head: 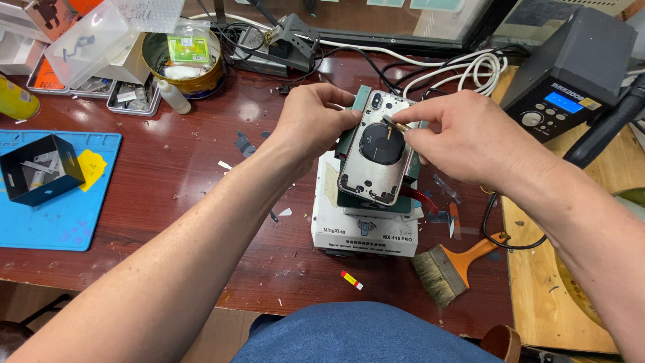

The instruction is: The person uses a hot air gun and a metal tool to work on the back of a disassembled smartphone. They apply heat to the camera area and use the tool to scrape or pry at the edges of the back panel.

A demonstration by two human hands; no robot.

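Left hand (pixel 314 121) grip closed on phone housing (pixel 378 151) top-left edge | right hand (pixel 463 138) pinches small tool (pixel 395 124).

Silver phone housing (pixel 376 151), black disc (pixel 381 144) — blue mat (pixel 67 215), dark-red table (pixel 181 181).

Wooden workbench (pixel 201 202), dark red, scuffed. Blue mat (pixel 74 222) at the left edge, carrying a black open box (pixel 40 168) and a yellow slip (pixel 92 165). Round tin (pixel 191 74) near the back left corner, with a small white bottle (pixel 173 95) just beside it and clear plastic trays (pixel 94 40) to its left. Dark control unit with lit blue display (pixel 571 67) at the back right corner. White cables (pixel 470 70) coiled along the back edge. Orange-handled brush (pixel 450 269) near the front edge.
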